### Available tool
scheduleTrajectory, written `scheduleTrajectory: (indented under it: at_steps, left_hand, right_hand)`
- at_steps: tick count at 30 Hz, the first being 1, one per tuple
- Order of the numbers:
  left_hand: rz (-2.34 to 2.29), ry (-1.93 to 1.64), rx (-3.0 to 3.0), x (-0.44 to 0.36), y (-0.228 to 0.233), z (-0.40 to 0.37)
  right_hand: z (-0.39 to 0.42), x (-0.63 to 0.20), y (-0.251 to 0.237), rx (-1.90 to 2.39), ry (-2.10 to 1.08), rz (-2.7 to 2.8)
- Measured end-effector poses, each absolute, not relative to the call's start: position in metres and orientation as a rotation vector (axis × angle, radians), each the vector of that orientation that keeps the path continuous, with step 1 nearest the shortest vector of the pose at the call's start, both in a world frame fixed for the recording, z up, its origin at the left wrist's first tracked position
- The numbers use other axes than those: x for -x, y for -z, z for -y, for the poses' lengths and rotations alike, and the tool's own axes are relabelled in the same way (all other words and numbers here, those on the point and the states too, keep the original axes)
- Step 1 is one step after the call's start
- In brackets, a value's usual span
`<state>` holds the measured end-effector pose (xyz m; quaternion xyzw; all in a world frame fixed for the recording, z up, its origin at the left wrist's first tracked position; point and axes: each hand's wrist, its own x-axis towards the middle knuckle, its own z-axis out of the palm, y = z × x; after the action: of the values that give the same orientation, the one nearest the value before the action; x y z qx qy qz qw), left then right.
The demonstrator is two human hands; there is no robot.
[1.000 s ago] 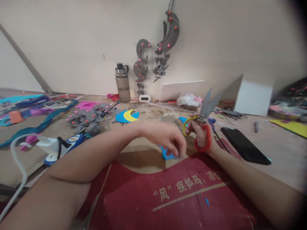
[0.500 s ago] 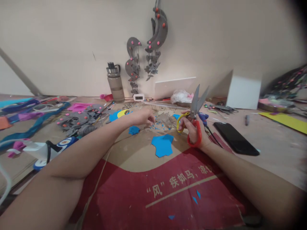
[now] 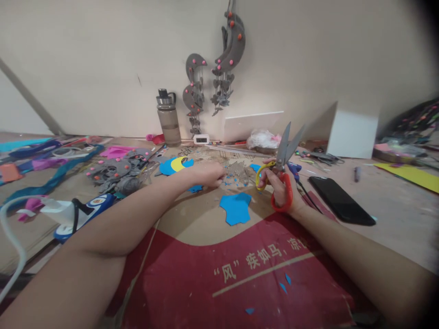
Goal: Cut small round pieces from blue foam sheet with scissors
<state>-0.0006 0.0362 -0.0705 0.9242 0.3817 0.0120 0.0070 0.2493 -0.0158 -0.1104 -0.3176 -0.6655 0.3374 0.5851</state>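
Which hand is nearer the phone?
Right. The right hand, gripping the scissors, sits just left of the phone. The left hand is farther left, beyond the blue cutout, over small blue scraps.

Hands over blue cut-outs

Right hand (image 3: 279,189) grips open scissors (image 3: 283,162), blades up; left hand (image 3: 207,173) rests on a small blue piece (image 3: 196,188), beside a larger blue cut-out (image 3: 236,208).

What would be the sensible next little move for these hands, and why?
Probably the left hand should pick up the small blue piece it rests over and bring it to the scissors, since the right hand holds them upright with blades open.
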Motion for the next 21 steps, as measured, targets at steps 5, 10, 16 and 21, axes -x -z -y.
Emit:
scheduleTrajectory:
  at_steps: [5, 10, 16, 21]
  left_hand:
    - [-1.154, -0.091, -2.735, -0.002, 0.057, -0.026]
    - [-0.604, -0.035, -2.239, -0.014, 0.025, 0.003]
    - [-0.901, -0.306, -2.47, -0.012, 0.034, -0.011]
    - [-0.991, -0.073, -2.746, -0.005, 0.059, -0.034]
  right_hand:
    - [0.019, -0.249, 0.108, 0.751, -0.793, 1.546]
    - [0.019, -0.248, 0.106, 0.745, -0.815, 1.531]
    - [0.02, -0.247, 0.104, 0.777, -0.797, 1.542]
    - [0.019, -0.248, 0.106, 0.777, -0.786, 1.562]
